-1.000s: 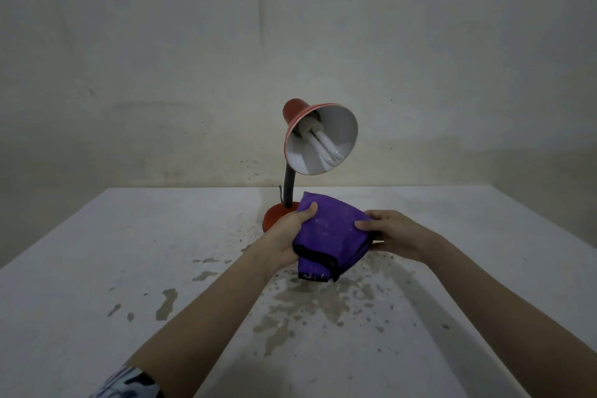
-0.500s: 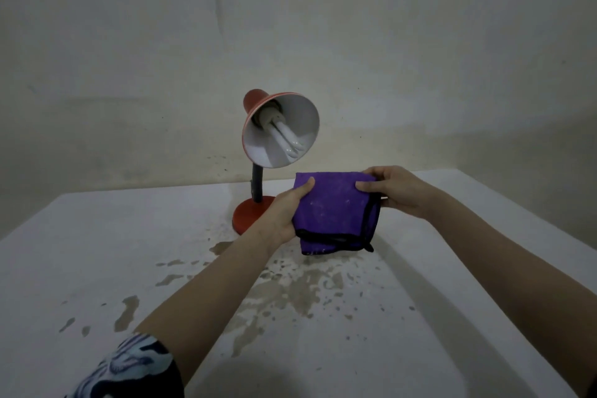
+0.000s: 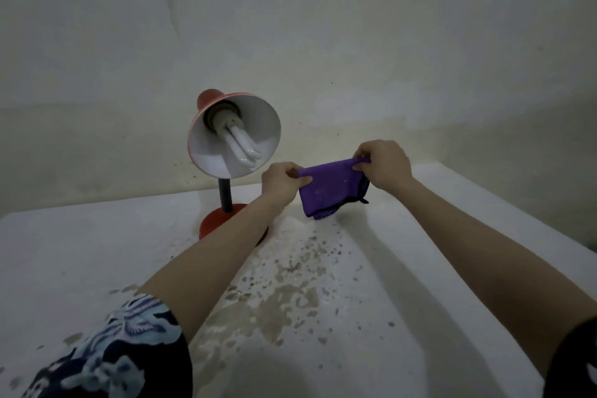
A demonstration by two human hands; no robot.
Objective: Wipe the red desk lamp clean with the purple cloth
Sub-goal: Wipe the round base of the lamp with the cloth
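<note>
The left hand (image 3: 281, 182) and the right hand (image 3: 384, 168) sit right of centre in the frame, apart from each other, and each pinches one upper corner of the purple cloth (image 3: 332, 191) between curled fingers and thumb. The cloth is stretched along its top edge between them. The rest hangs down folded, its dark-trimmed lower edge clear of the table (image 3: 436, 268). It touches nothing but the hands, so no wiping looks to be under way yet.

Just left of the left hand, in the middle of the frame, stands the red desk lamp (image 3: 263, 126). Its shade is tilted toward the camera, so the white inside and the bare bulb (image 3: 240, 144) show. A dark neck (image 3: 225, 194) runs down to the round red base (image 3: 216, 221). The left forearm crosses in front of the base; whether it touches it cannot be told.

Across the lower centre of the frame the tabletop carries brownish stains (image 3: 284, 294), and a patterned sleeve (image 3: 106, 352) fills the lower left corner. A plain pale wall (image 3: 323, 26) takes up the upper half.

Risks from here:
- The lamp looks light and top-heavy, so a firm push on the shade with no hand steadying the base could tip or slide it.
- The forearm beside the base could nudge it during a leftward reach.
- The bulb is exposed, and a snagging cloth or a careless knuckle could crack it.
- If the hanging edge drags over the stains, it could carry dirt onto the lamp.
</note>
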